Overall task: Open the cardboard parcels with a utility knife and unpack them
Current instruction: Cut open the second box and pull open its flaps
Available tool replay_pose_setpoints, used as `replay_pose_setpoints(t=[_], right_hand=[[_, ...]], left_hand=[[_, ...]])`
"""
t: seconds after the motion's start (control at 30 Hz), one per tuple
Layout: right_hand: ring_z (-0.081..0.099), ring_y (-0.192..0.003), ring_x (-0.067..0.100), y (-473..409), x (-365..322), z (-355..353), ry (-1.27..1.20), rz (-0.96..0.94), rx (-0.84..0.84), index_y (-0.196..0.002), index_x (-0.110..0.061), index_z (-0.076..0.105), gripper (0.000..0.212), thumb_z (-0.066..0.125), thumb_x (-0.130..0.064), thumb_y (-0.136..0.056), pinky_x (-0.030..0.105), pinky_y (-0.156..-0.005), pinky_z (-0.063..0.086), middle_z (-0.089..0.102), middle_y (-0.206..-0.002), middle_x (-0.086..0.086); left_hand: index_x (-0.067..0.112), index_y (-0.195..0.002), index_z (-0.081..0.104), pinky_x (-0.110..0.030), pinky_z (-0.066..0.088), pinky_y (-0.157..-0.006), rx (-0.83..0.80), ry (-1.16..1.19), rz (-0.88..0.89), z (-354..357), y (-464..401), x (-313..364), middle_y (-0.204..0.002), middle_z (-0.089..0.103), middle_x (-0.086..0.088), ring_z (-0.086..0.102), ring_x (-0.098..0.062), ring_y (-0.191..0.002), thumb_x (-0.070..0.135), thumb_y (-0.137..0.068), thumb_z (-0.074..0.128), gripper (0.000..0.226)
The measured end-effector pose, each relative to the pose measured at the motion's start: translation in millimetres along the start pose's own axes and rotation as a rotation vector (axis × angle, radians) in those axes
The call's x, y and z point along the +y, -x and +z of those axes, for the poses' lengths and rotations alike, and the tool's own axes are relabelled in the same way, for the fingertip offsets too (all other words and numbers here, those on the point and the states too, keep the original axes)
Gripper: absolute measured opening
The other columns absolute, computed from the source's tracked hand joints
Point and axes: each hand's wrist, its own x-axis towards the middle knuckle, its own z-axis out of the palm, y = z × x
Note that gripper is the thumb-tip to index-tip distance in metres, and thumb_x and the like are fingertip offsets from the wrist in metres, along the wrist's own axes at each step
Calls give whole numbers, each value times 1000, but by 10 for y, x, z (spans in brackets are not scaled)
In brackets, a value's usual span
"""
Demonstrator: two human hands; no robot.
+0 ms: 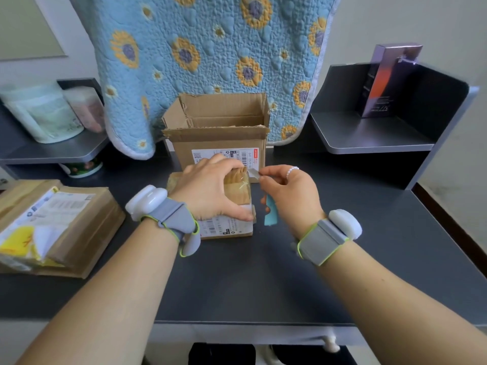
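Centrally on the dark grey desk (pixel 263 280), the left hand (pixel 208 191) pressed down on the small tape-wrapped brown cardboard parcel (pixel 232 206) while the right hand (pixel 290 191) gripped the teal-handled utility knife (pixel 270 210), blade at the far top edge, so cutting was evidently starting and called for a shallow draw along the tape.

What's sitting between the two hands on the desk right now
In the head view, the small taped parcel lies there: the left hand presses its top, the right hand holds the knife at its right edge.
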Motion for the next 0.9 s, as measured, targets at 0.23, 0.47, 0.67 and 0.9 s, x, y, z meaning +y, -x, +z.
replay_pose_setpoints(t=[0.23,0.47,0.67,0.9], right_hand=[[59,-56,12,13,-70,-13,125,-54,12,-88,-23,62,13,56,-11,-87,30,-66,55,61,-71,-6],[58,-51,12,30,-162,-63,150,-20,-38,-87,-20,63,12,56,-9,-88,29,-65,55,61,-67,-5],[55,-54,13,107,-190,-79,184,-2,-201,-67,-26,61,25,61,-7,-83,29,-59,50,60,-63,-4],[55,-42,6,49,-248,-131,162,10,-161,-71,-25,63,22,61,-7,-83,22,-48,44,61,-60,-4]], left_hand=[[38,-128,38,-34,25,-95,-12,5,-1,-2,2,4,-121,41,13,38,-15,-119,70,-48,72,93],[38,-128,38,-33,25,-94,-15,1,-1,3,-4,-9,-122,42,12,38,-16,-119,72,-46,69,94],[38,-128,39,-35,26,-96,-5,11,-29,4,-29,9,-124,42,10,39,-17,-120,70,-48,72,92],[36,-131,37,-37,27,-98,0,-8,-40,-6,-16,42,-126,42,9,38,-19,-122,68,-50,73,94]])
